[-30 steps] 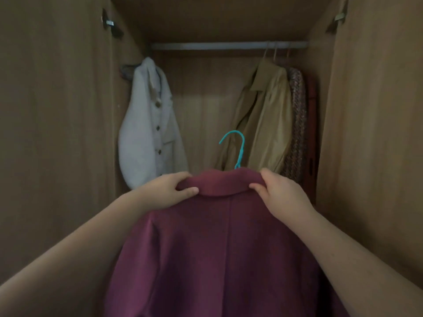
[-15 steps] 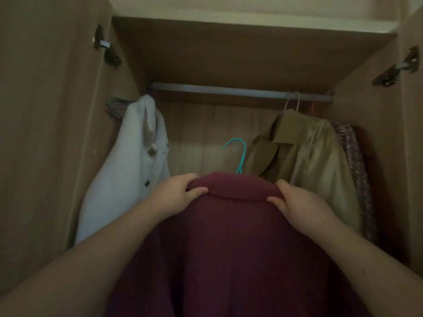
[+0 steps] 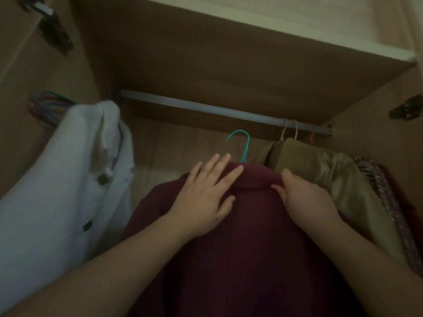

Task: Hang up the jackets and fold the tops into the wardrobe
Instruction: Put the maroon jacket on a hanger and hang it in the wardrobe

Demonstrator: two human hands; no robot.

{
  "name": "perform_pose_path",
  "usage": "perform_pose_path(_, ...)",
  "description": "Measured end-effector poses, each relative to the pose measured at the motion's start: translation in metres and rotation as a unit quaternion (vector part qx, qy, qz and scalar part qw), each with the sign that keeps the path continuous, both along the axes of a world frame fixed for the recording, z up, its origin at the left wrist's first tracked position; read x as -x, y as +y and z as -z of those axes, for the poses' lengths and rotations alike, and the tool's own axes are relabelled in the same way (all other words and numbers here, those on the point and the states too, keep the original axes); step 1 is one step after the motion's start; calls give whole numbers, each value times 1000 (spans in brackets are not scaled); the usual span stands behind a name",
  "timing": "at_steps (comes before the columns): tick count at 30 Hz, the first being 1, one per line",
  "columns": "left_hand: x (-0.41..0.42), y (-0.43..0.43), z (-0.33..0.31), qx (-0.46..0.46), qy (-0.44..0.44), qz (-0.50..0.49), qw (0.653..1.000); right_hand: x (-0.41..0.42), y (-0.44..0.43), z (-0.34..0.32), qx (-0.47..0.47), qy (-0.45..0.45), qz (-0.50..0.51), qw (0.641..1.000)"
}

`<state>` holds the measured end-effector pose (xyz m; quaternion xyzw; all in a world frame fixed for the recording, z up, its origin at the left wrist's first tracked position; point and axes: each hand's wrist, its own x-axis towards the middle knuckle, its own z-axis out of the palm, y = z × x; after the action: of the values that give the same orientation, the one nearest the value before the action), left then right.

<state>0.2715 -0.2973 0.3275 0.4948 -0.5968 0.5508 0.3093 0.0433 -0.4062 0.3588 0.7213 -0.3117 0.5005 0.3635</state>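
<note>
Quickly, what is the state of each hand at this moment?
Left hand: open, fingers straight, resting flat on the maroon jacket.
Right hand: closed, gripping the jacket's collar.

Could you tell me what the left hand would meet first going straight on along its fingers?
Probably the teal hanger hook, just past the left hand on the maroon jacket; depth unclear.

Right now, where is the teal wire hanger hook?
Head view, centre: the teal wire hook stands above the maroon jacket's collar, below the grey metal rail.
</note>
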Motion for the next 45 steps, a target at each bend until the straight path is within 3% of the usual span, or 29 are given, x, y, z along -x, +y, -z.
perform_pose_path(5,15,-68,-50,-25,-18,6,1000,12,-34,-50,43,-30,58,997)
perform_pose_path(11,38,-121,-125,-26,-10,22,999,30,-59,-106,23,-47,104,993)
perform_pose_path(22,14,-196,-188,-67,7,34,997,2,-119,-161,72,-54,139,986)
perform_pose_path(29,3,-219,-175,-108,39,67,991,-9,-129,-155,38,-22,173,984)
perform_pose_path(35,7,-190,-159,-146,59,77,984,-10,-114,-141,-7,0,166,986)
perform_pose_path(40,26,-149,-142,-161,64,21,985,-8,-88,-103,63,-7,170,983)
perform_pose_path(45,70,-106,-90,-178,84,47,979,33,-51,-35,5,40,208,977)
